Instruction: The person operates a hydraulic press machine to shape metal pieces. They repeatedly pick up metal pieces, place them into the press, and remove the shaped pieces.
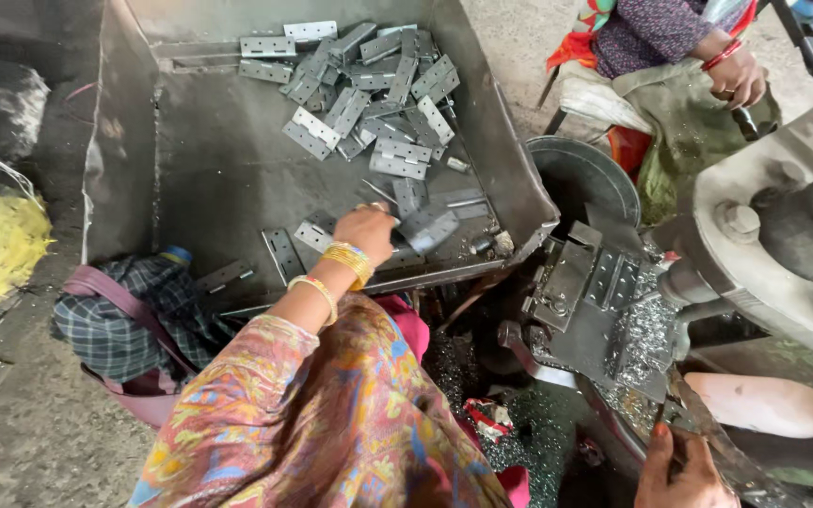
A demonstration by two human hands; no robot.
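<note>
Left hand reached into the dented grey sheet-metal tray, fingers curled down on a flat grey perforated hinge plate near the tray's front lip; exact pinch hidden. Right hand was closed around a dark rusty lever handle at the grimy press jig. A perforated plate sat on the jig amid shiny metal swarf. Judged early: a big heap of stamped steel hinge plates was left unprocessed.
</note>
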